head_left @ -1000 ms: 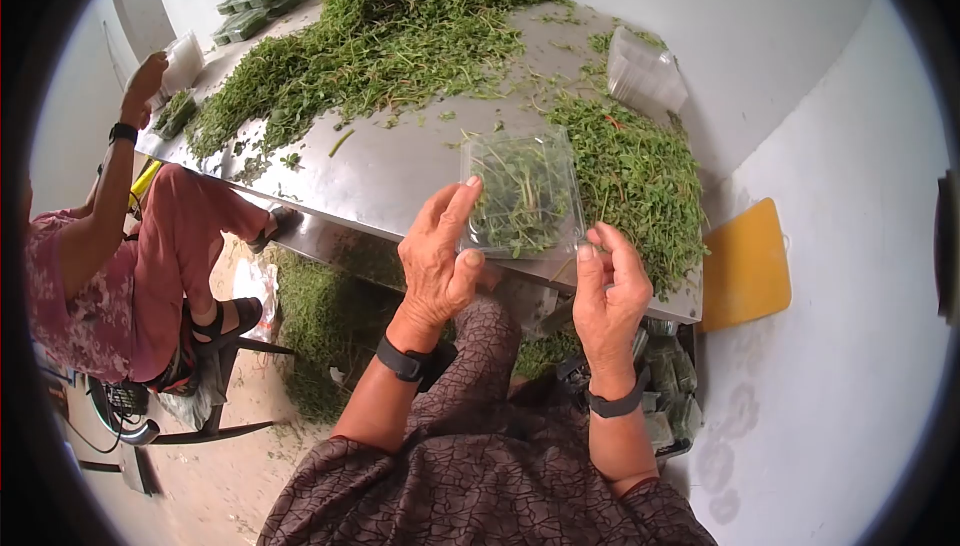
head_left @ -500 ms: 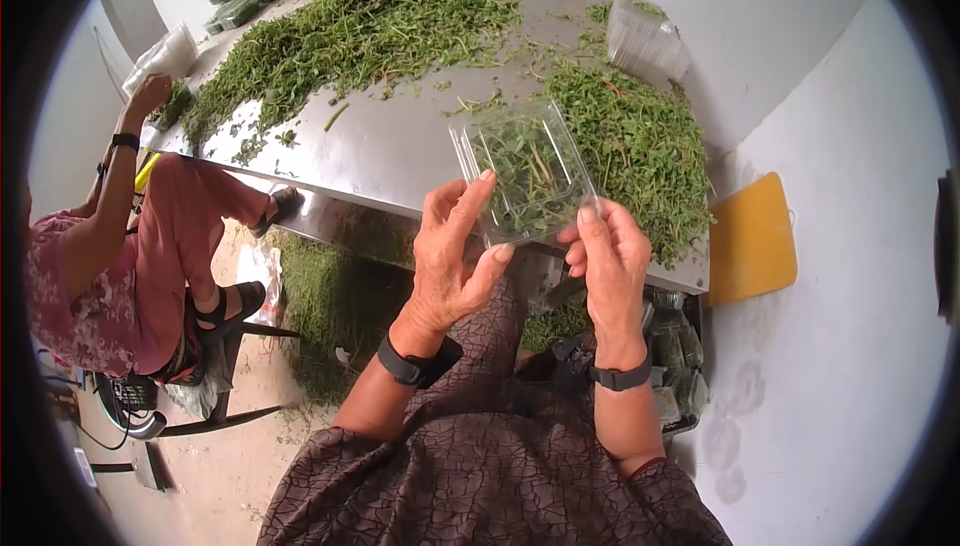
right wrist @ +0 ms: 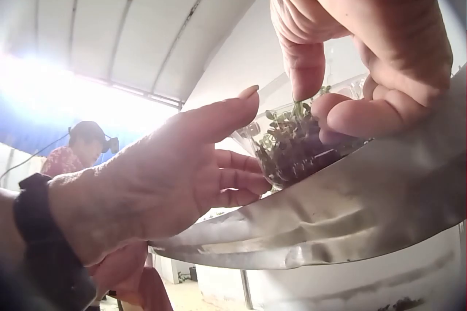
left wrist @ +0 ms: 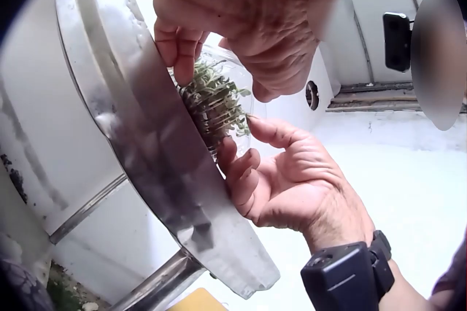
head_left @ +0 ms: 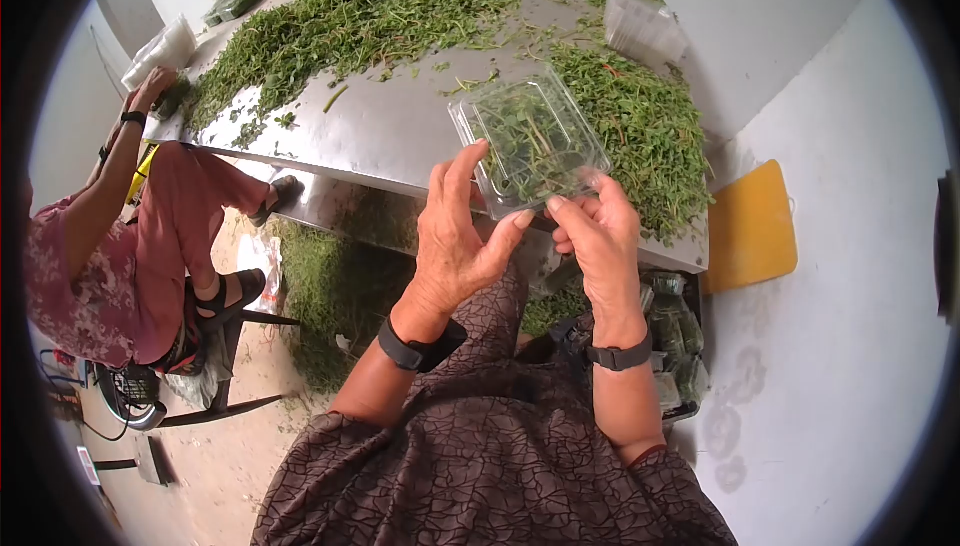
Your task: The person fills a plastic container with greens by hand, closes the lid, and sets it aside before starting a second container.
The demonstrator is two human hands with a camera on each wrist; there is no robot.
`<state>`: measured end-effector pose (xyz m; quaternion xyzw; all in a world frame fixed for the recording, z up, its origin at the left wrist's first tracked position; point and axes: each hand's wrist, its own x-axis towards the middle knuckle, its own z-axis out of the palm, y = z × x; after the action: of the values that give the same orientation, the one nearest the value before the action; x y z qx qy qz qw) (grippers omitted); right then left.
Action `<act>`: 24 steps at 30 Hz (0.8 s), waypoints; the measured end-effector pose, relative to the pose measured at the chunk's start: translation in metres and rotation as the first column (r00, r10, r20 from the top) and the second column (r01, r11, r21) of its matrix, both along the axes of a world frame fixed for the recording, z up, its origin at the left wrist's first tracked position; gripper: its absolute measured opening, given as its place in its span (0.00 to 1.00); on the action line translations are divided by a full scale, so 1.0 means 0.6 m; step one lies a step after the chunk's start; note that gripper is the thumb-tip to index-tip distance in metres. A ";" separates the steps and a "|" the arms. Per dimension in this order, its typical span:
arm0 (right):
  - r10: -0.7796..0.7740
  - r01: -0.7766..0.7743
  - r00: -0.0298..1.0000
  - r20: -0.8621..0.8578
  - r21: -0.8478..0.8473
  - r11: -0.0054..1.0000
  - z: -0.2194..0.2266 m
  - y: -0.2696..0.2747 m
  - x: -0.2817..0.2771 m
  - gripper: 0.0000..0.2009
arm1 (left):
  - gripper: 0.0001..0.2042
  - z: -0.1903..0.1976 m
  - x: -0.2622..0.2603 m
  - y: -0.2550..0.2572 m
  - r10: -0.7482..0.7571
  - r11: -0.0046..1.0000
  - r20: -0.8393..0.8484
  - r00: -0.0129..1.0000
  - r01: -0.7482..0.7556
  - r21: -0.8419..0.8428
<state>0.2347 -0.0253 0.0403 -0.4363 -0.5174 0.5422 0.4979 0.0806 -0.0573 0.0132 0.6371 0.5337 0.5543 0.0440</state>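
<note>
A clear plastic clamshell box (head_left: 530, 136) with leafy green stems (head_left: 540, 131) inside tilts over the table's front edge. Along its left side, my left hand (head_left: 455, 221) holds it, the thumb at the near corner and the fingers by the side wall. My right hand (head_left: 603, 241) pinches the near right corner between thumb and fingers. In the left wrist view the greens (left wrist: 213, 103) show between both hands. The right wrist view has the left hand (right wrist: 197, 154) beside the box, thumb raised.
Heaped greens (head_left: 370, 21) cover much of the metal table (head_left: 385, 136); another pile (head_left: 650, 146) lies right. Stacked clear boxes (head_left: 642, 26) stand at the back right. A yellow board (head_left: 755, 231) leans on the wall. Another person (head_left: 110, 246) sits at left. Filled boxes (head_left: 675, 336) lie below right.
The box has turned and moved slightly away from the body. My right hand has come from beside the box to its near right corner; my left hand has stayed at its left side.
</note>
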 end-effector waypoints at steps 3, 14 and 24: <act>-0.028 0.032 0.996 0.081 -0.052 0.998 0.009 0.003 -0.009 0.20 | 0.35 0.000 0.001 -0.001 0.006 1.000 -0.029 1.000 -0.006 0.002; 0.008 -0.012 0.997 -0.078 -0.052 0.999 -0.011 0.008 0.013 0.22 | 0.32 0.004 0.008 -0.004 0.022 0.998 -0.015 1.000 -0.022 -0.053; -0.105 0.092 0.978 -0.178 -0.080 0.992 -0.009 0.020 0.014 0.14 | 0.31 0.014 0.015 -0.022 -0.071 0.997 0.012 0.997 0.071 -0.038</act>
<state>0.2431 -0.0136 0.0350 -0.4276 -0.4276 0.5726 0.5535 0.0896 -0.0706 0.0214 0.6517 0.5211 0.5454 0.0787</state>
